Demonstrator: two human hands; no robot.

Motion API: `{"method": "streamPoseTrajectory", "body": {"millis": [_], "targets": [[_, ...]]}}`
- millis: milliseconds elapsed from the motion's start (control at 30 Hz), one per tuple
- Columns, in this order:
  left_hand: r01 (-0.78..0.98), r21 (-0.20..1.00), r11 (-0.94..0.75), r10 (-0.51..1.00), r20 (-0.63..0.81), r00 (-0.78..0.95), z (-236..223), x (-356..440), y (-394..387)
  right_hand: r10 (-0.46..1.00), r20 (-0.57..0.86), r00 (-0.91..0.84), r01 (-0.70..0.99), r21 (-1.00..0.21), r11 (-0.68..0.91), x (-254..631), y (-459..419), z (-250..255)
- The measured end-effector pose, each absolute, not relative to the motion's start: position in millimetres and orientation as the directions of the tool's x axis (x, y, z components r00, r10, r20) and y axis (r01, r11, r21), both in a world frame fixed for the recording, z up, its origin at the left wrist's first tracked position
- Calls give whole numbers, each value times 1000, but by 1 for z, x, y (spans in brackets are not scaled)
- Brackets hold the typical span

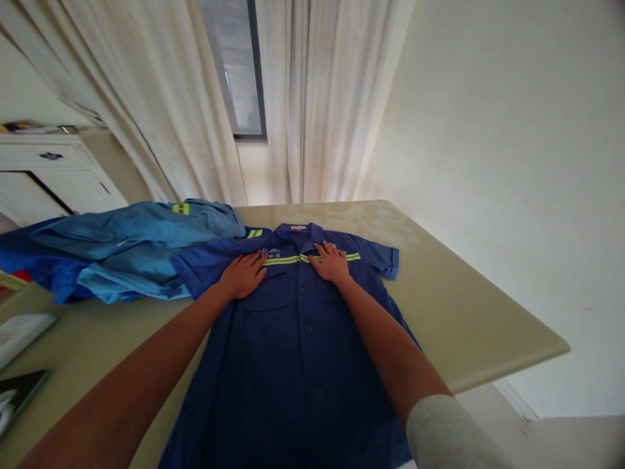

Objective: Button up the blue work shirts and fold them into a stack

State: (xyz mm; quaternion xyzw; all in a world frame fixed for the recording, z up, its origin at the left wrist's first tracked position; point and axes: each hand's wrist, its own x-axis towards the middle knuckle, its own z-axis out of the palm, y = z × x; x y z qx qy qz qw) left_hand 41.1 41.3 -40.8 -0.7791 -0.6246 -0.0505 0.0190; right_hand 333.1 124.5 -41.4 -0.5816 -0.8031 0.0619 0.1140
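Observation:
A dark blue short-sleeved work shirt (273, 365) lies spread front side up, its collar toward the far edge and its buttons running down the middle. A yellow-green reflective stripe crosses the chest. My left hand (244, 273) rests flat on the chest at the left, beside the white embroidery, fingers stretched out. On the other side of the buttons, my right hand (331, 262) lies on the stripe with its fingers spread. Neither hand grips the cloth. The left sleeve in view reaches the clothes pile, while the right one lies flat on the table.
The shirt lies on a pale green table (439, 312) whose right corner juts toward a white wall. A pile of blue clothes (141, 228) sits at the left. Nearer are a white object (24, 332) and a dark flat object (24, 387). Curtains (336, 98) hang behind.

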Motion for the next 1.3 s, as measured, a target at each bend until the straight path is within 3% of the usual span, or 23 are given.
{"method": "streamPoseTrajectory", "body": {"millis": [100, 267, 333, 467, 700, 900, 1067, 1300], "targets": [[994, 74, -79, 992, 103, 71, -42, 81, 36, 940, 134, -314, 908, -246, 338, 333, 134, -39], [981, 153, -118, 988, 119, 101, -48, 112, 29, 900, 334, -279, 880, -287, 379, 330, 128, -19], [980, 170, -106, 990, 109, 88, -49, 108, 32, 862, 366, -352, 839, -285, 463, 321, 107, -12], [977, 175, -121, 984, 152, 95, -49, 98, 37, 822, 177, -541, 785, -245, 569, 303, 51, -11], [922, 190, -338, 895, 368, 252, -48, 95, 28, 902, 55, -428, 888, -157, 431, 306, 25, -8], [899, 211, -383, 878, 385, 284, -36, 112, 23, 875, 61, -481, 874, -41, 484, 311, 24, -4], [842, 349, -411, 891, 347, 292, -38, 143, 14, 871, 75, -485, 870, -57, 490, 313, 25, -7], [822, 385, -419, 896, 323, 306, -41, 148, 13, 898, 99, -430, 900, -39, 435, 306, 30, -8]]}}
